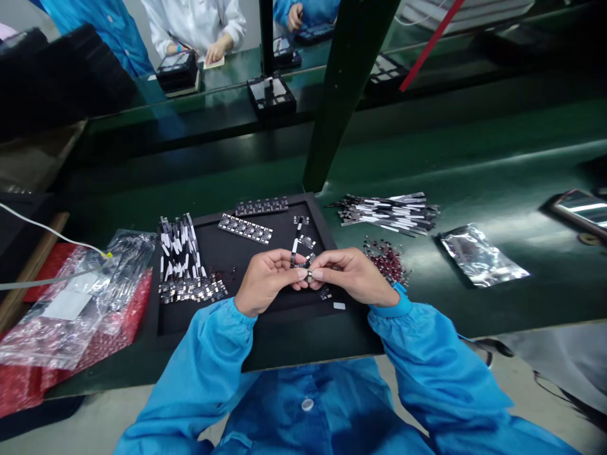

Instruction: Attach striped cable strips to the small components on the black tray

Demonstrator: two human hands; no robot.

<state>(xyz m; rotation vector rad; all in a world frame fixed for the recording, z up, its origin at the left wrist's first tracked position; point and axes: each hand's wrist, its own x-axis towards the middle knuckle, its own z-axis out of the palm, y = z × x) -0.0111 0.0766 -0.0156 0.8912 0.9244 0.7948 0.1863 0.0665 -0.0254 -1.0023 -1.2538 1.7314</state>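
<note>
Tiny dark component (309, 276) is pinched between the fingers (301, 273) of the left hand (268, 280) and the right hand (353, 276), though its exact form is hard to make out. White-banded ribbon strip (294, 251) is seen just beyond the left fingers. Black tray (203, 323) is laid beneath the fingers, with circuit boards (245, 228) ahead of them. Loose red-tipped parts (386, 260) are heaped right of the fingers on the table (521, 309).

The black tray (222, 259) sits on a dark green desk (474, 145), black-and-white flat cables (389, 213) right of it, a red bag (128, 322) left.
</note>
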